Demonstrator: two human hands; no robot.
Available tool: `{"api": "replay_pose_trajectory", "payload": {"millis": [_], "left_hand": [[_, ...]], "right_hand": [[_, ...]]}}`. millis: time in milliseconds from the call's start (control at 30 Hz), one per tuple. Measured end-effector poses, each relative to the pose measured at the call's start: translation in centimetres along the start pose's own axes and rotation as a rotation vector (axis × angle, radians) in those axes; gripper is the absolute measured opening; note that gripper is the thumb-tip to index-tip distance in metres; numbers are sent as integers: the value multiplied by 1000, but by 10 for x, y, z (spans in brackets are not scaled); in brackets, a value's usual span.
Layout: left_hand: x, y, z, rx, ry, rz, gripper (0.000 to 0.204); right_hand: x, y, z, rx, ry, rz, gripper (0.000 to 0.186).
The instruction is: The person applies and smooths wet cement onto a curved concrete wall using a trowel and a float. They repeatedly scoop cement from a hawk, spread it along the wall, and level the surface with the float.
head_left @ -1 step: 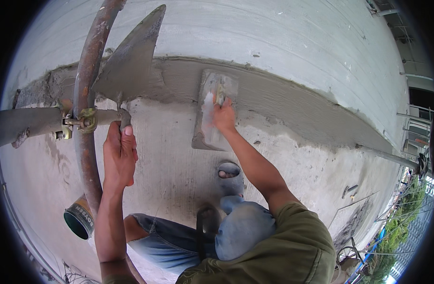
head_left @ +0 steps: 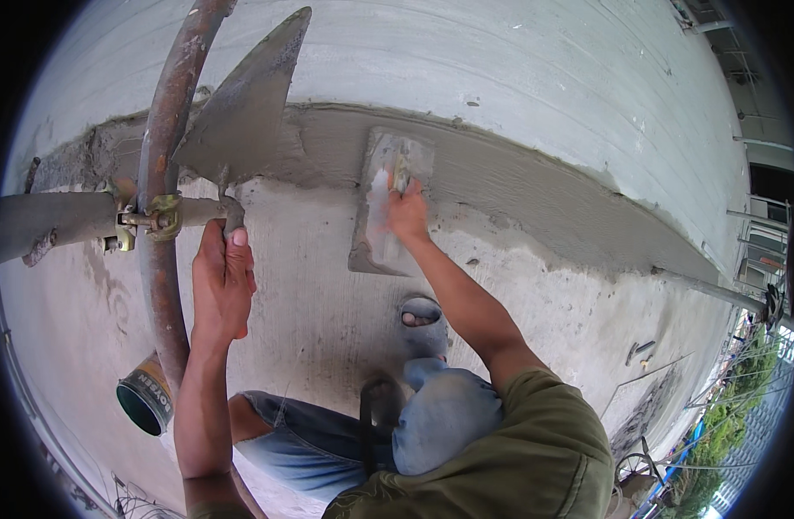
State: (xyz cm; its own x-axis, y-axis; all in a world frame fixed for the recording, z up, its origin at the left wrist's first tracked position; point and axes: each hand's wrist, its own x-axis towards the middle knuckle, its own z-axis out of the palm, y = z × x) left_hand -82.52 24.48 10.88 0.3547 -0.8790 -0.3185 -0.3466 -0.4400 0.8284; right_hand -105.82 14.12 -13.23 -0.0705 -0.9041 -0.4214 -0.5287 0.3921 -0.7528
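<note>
My left hand (head_left: 224, 281) is wrapped around the handle of a pointed brick trowel (head_left: 250, 104), whose broad grey blade points up and away. In my right hand (head_left: 408, 212) is the handle of a rectangular plastering trowel (head_left: 379, 238), its flat plate smeared grey. The upper part of that plate lies over a band of wet grey mortar (head_left: 535, 186), which runs across the view below a pale smooth surface (head_left: 518, 60). The lower part overlaps rough bare concrete (head_left: 310, 242).
A rusty upright scaffold pipe (head_left: 165, 294) stands close to my left forearm, joined by a clamp (head_left: 159, 218) to a horizontal pipe (head_left: 55, 221). A dark bucket (head_left: 146, 402) sits at lower left. Another pipe (head_left: 708, 290) lies at far right, near scaffolding and greenery (head_left: 734, 415).
</note>
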Motion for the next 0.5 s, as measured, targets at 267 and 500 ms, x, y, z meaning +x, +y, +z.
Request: {"api": "replay_pose_trajectory", "payload": {"millis": [267,500], "left_hand": [[-1,-1,-5,-44,-17,3,26],[-4,0,-13,-26,11,-6,27]], "right_hand": [[-18,-51,107,70,-210,-85,36],[-55,-93,106,-11,-228,-224,35]]}}
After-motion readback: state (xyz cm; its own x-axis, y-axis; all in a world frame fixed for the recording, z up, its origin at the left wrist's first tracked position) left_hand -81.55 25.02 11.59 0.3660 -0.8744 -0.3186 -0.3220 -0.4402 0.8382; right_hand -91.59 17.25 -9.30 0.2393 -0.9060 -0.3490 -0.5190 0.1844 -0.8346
